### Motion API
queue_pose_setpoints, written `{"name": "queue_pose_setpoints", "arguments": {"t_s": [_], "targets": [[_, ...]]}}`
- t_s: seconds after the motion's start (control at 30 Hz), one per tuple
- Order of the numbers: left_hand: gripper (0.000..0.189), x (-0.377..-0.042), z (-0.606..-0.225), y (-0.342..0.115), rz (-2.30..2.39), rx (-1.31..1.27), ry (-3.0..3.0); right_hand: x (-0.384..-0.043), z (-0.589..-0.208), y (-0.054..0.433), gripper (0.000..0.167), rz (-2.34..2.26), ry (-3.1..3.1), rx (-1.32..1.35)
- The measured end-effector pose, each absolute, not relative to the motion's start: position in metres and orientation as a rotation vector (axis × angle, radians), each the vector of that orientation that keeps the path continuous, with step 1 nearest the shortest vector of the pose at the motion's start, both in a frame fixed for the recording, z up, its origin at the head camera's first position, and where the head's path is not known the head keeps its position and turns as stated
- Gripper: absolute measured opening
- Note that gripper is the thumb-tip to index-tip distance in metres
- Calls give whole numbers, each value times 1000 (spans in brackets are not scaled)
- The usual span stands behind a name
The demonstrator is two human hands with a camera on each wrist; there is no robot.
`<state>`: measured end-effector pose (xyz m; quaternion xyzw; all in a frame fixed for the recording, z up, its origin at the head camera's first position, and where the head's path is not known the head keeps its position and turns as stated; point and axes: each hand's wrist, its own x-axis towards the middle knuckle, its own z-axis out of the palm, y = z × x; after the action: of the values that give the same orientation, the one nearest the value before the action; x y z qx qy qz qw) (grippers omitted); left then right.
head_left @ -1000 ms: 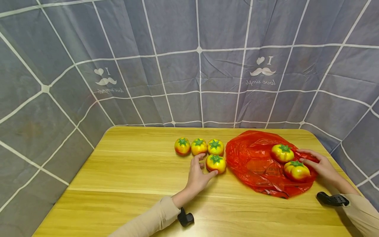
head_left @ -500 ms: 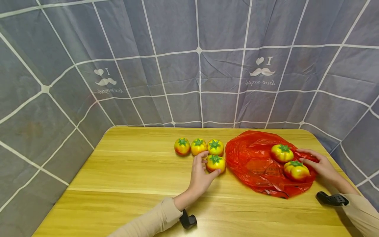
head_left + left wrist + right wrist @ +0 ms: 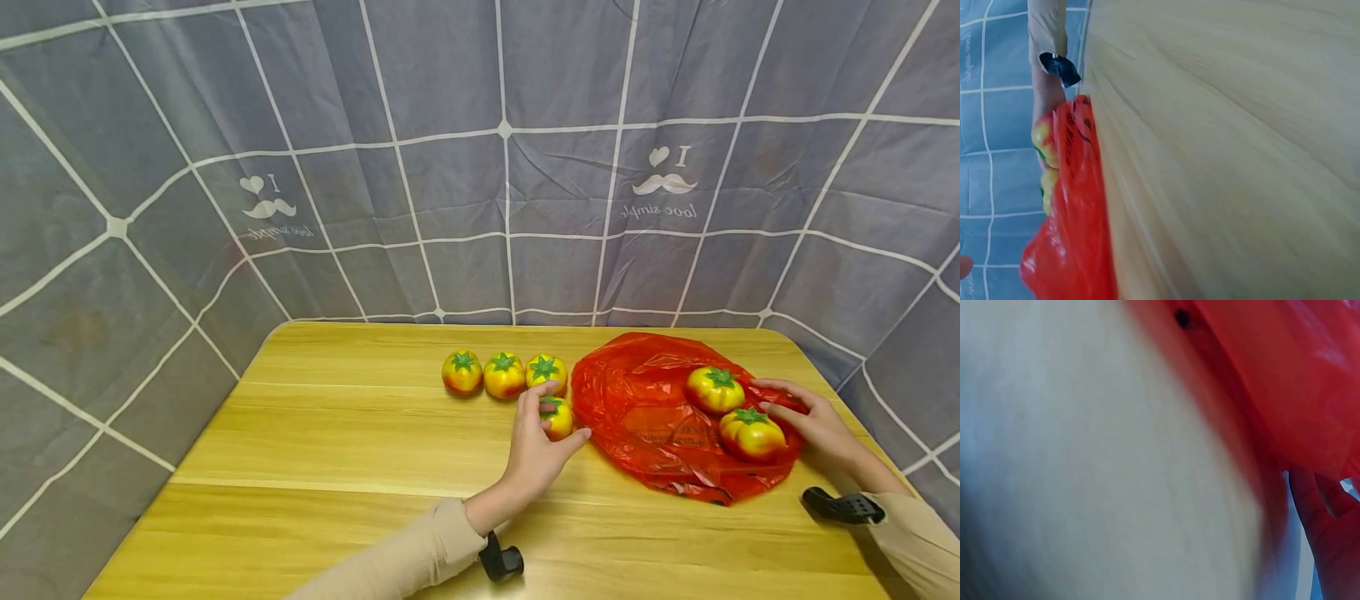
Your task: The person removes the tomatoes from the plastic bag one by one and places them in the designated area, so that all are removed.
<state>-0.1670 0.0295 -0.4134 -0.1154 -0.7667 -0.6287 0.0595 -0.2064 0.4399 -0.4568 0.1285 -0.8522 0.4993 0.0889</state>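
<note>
Several yellow-red tomatoes with green leafy tops are in the head view. A row of three stands at the back, its middle tomato (image 3: 504,377) between the other two. In front of the row's right end is one tomato (image 3: 558,423), partly hidden by my left hand (image 3: 536,450). That hand's fingers are spread over it, with the thumb reaching past it near a red plastic bag (image 3: 622,400). On the bag sit a rear tomato (image 3: 714,390) and a front tomato (image 3: 752,437). My right hand (image 3: 821,429) rests beside these two, fingers extended; its contact with the bag is partly hidden.
Everything lies on a wood-grain table (image 3: 315,433). A grey-blue grid-patterned cloth (image 3: 450,192) hangs behind it and along both sides. A black wrist strap (image 3: 840,504) sits on the right wrist and a similar strap (image 3: 501,560) on the left.
My left hand has shifted to the right across the front tomato, which stays about where it was. The right hand and the bag keep still.
</note>
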Motion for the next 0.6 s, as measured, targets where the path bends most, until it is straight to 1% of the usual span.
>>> {"name": "queue_pose_setpoints", "arguments": {"t_s": [0.6], "targets": [[62, -167, -398, 72, -1980, -462, -2284, -206, -457, 442, 35, 1426, -2543, 348]]}}
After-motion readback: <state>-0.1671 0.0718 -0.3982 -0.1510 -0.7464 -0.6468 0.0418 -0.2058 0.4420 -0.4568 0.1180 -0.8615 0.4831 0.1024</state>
